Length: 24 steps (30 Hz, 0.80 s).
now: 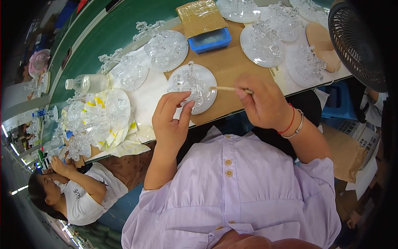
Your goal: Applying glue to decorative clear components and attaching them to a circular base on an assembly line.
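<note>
In front of me, a round white disc carries a clear, branching plastic or glass-like ornament. The thumb and forefinger of my left hand close on a small clear piece at the disc's near left edge; its exact shape is hard to make out. A thin wooden stick is gripped in my right hand. Its darker tip points left, just short of the disc's right edge, and does not visibly touch the ornament.
More discs with clear ornaments stand left and right on the bench. A blue tray sits behind, by a taped cardboard box. A clear bottle lies at left. At far right is a black fan; a co-worker sits lower left.
</note>
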{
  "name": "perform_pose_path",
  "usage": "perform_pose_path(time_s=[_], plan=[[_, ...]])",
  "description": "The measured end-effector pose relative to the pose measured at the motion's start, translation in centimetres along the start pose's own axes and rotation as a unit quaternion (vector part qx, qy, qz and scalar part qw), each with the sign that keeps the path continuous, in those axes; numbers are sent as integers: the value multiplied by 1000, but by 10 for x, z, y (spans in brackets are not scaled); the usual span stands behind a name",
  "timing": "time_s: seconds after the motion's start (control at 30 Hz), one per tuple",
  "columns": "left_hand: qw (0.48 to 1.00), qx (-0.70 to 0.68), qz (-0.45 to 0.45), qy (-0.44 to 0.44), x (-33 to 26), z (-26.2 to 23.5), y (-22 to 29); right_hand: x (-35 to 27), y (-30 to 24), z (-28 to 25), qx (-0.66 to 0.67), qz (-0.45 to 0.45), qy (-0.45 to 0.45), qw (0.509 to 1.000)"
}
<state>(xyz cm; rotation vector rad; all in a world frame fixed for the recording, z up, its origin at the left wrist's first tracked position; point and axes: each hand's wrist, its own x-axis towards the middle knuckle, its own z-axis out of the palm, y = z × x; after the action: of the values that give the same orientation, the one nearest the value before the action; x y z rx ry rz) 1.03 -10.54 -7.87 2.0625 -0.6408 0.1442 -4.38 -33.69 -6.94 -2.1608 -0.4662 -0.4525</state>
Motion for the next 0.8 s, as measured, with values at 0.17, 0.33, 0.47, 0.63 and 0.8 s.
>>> perform_pose_path(time_s=[0.17,0.33,0.47,0.63,0.8], plan=[[1000,9,0,-5,2,1,-1,13,8,0,-33,-10,33,999],[1000,4,-10,-1,0,0,-1,5,4,-3,-29,-8,16,999],[1000,-6,-14,2,0,1,-2,-1,-3,-3,0,1,36,999],[1000,7,4,-11,0,-1,0,4,5,0,-40,-13,31,999],[1000,2,-19,-5,-3,-10,1,-6,-8,0,-18,-33,-10,999]])
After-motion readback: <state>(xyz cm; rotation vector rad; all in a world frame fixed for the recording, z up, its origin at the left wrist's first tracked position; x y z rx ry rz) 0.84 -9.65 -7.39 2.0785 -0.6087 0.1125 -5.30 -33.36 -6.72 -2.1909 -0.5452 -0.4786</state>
